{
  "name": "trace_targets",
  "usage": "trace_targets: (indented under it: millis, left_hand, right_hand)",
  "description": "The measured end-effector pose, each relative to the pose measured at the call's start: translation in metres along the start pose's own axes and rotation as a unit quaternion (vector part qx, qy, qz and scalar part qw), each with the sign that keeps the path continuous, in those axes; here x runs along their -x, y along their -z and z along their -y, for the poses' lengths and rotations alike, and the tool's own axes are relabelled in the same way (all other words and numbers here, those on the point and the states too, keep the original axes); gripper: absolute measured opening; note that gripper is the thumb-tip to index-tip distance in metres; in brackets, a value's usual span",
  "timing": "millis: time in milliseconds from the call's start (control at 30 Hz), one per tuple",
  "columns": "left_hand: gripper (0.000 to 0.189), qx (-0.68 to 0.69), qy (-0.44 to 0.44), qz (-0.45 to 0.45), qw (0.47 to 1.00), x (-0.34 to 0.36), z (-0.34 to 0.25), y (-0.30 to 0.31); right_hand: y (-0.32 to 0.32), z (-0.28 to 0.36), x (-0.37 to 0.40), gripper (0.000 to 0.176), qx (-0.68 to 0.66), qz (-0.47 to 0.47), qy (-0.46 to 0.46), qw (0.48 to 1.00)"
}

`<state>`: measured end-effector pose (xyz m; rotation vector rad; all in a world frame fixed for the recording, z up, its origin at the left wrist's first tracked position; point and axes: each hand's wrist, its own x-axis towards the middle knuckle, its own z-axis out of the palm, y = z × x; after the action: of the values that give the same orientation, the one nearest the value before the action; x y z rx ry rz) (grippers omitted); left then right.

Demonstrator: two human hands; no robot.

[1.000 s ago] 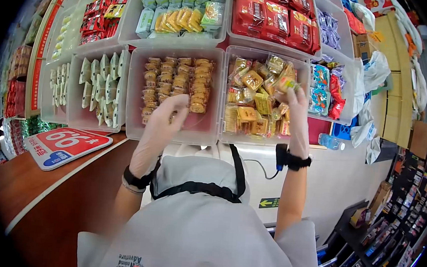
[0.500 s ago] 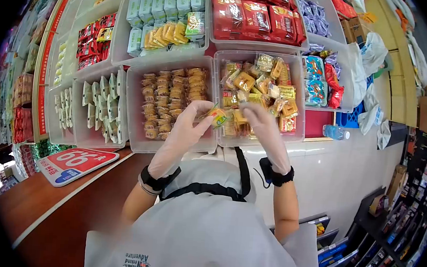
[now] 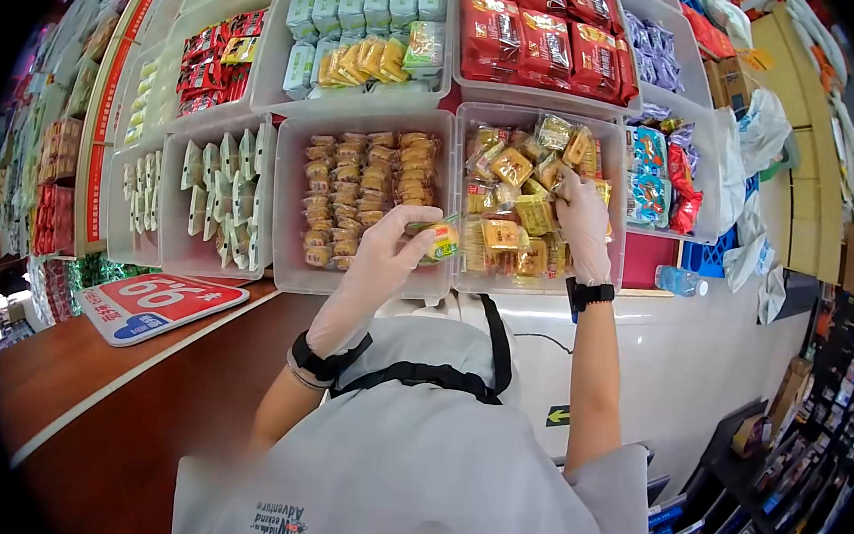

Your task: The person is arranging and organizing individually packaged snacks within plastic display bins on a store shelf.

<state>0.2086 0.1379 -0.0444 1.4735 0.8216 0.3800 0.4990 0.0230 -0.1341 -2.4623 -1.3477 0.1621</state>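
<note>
Pinching a small yellow-green packet between thumb and fingertips, the gloved left hand holds it above the front corner of the pastry bin, just beside the wall shared with the mixed-snack bin. The gloved right hand lies among that bin's wrappers, fingers curled downward; whether they grip one cannot be told. A red price sign lies on the counter, left.

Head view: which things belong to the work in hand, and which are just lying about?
In hand: left hand holding yellow-green packet; right hand in the mixed-snack bin.
Lying about: brown-biscuit bin, red packets, price sign, water bottle.
</note>
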Motion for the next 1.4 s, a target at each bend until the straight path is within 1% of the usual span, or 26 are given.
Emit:
trace_targets:
  millis: [67, 133, 167, 233, 267, 333, 367, 433, 467, 533, 567, 633, 667, 733, 767, 800, 867, 900, 933, 1000, 1067, 1100, 1167, 1200, 1267, 1400]
  left_hand:
    - [0.024, 0.008, 0.013, 0.004, 1.0, 0.002, -0.004, 0.001]
    - [0.024, 0.003, 0.009, 0.001, 1.0, 0.003, -0.006, 0.003]
    - [0.024, -0.003, 0.005, 0.002, 1.0, 0.005, -0.007, 0.003]
    - [0.024, 0.007, 0.008, -0.002, 1.0, 0.006, -0.006, 0.003]
    - [0.024, 0.017, 0.009, -0.005, 1.0, 0.007, -0.006, 0.003]
    - [0.025, 0.009, 0.002, -0.01, 1.0, 0.007, -0.006, 0.003]
    - [0.025, 0.0, -0.005, -0.014, 1.0, 0.008, -0.006, 0.003]
    - [0.025, 0.001, 0.004, -0.012, 1.0, 0.009, -0.007, 0.005]
    - [0.025, 0.002, 0.012, -0.008, 1.0, 0.01, -0.007, 0.006]
    - [0.026, 0.007, 0.01, -0.006, 1.0, 0.01, -0.004, 0.006]
    - [0.027, 0.011, 0.007, -0.003, 1.0, 0.01, -0.003, 0.005]
    - [0.027, 0.02, 0.013, 0.0, 1.0, 0.01, -0.007, 0.004]
    - [0.028, 0.028, 0.018, 0.003, 0.999, 0.009, -0.008, 0.003]
    - [0.028, 0.058, 0.015, 0.0, 0.998, 0.008, -0.007, 0.0]
    - [0.028, 0.086, 0.012, -0.004, 0.996, 0.007, -0.006, -0.001]
    - [0.028, 0.086, 0.012, -0.004, 0.996, 0.006, -0.005, -0.003]
    - [0.027, -0.085, -0.14, -0.014, 0.986, 0.005, -0.003, -0.004]
    - [0.027, -0.086, -0.14, -0.015, 0.986, 0.004, -0.001, -0.005]
    - [0.026, -0.11, -0.157, -0.018, 0.981, 0.003, 0.001, -0.006]
    - [0.025, -0.136, -0.173, -0.02, 0.975, 0.003, 0.003, -0.006]
    - [0.021, -0.067, -0.11, 0.004, 0.992, 0.003, 0.003, -0.006]
    - [0.021, -0.067, -0.11, 0.004, 0.992, 0.003, 0.004, -0.006]
    - [0.019, 0.048, -0.005, 0.001, 0.999, 0.004, 0.006, -0.006]
    - [0.019, 0.047, -0.004, 0.0, 0.999, 0.004, 0.004, -0.006]
    - [0.021, 0.096, 0.024, 0.001, 0.995, 0.006, -0.002, -0.004]
    - [0.026, 0.153, 0.056, 0.005, 0.987, 0.009, -0.005, -0.002]
  right_hand:
    - [-0.001, -0.001, -0.001, 0.045, 0.009, -0.01, -0.001, 1.0]
    - [-0.006, -0.006, -0.006, 0.048, 0.028, 0.033, -0.036, 0.998]
    - [-0.01, -0.007, -0.005, 0.048, 0.027, 0.034, -0.035, 0.998]
    - [-0.011, -0.006, -0.004, 0.041, 0.0, -0.025, -0.025, 0.999]
    - [-0.012, -0.006, -0.002, 0.041, 0.0, -0.025, -0.025, 0.999]
    - [-0.007, 0.005, 0.002, 0.048, -0.126, -0.082, -0.067, 0.986]
    - [-0.004, 0.01, 0.005, 0.048, -0.126, -0.081, -0.065, 0.987]
    - [0.015, 0.033, 0.011, 0.052, -0.284, -0.117, -0.094, 0.947]
    - [0.021, 0.042, 0.014, 0.052, -0.285, -0.116, -0.093, 0.947]
    - [0.029, 0.054, 0.023, 0.048, -0.376, -0.111, -0.054, 0.918]
    - [0.028, 0.057, 0.027, 0.048, -0.376, -0.111, -0.054, 0.919]
    - [0.028, 0.06, 0.036, 0.041, -0.459, -0.05, 0.011, 0.887]
    - [0.031, 0.062, 0.04, 0.041, -0.458, -0.05, 0.011, 0.887]
    - [0.045, 0.075, 0.045, 0.032, -0.463, 0.031, -0.006, 0.886]
    - [0.055, 0.088, 0.05, 0.032, -0.57, 0.061, -0.053, 0.817]
    - [0.061, 0.096, 0.052, 0.032, -0.571, 0.061, -0.053, 0.817]
    - [0.068, 0.109, 0.055, 0.036, -0.607, 0.068, -0.091, 0.786]
    - [0.073, 0.121, 0.056, 0.042, -0.641, 0.058, -0.121, 0.756]
    - [0.072, 0.121, 0.058, 0.042, -0.642, 0.058, -0.12, 0.755]
    - [0.069, 0.122, 0.06, 0.044, -0.628, 0.107, -0.108, 0.763]
    - [0.067, 0.127, 0.06, 0.042, -0.629, 0.107, -0.101, 0.764]
    - [0.067, 0.129, 0.06, 0.038, -0.603, 0.117, -0.099, 0.783]
    - [0.065, 0.131, 0.061, 0.032, -0.552, 0.136, -0.094, 0.817]
    - [0.065, 0.132, 0.061, 0.032, -0.553, 0.137, -0.093, 0.817]
    - [0.065, 0.134, 0.059, 0.034, -0.581, 0.172, -0.147, 0.782]
    - [0.061, 0.132, 0.059, 0.038, -0.605, 0.184, -0.138, 0.763]
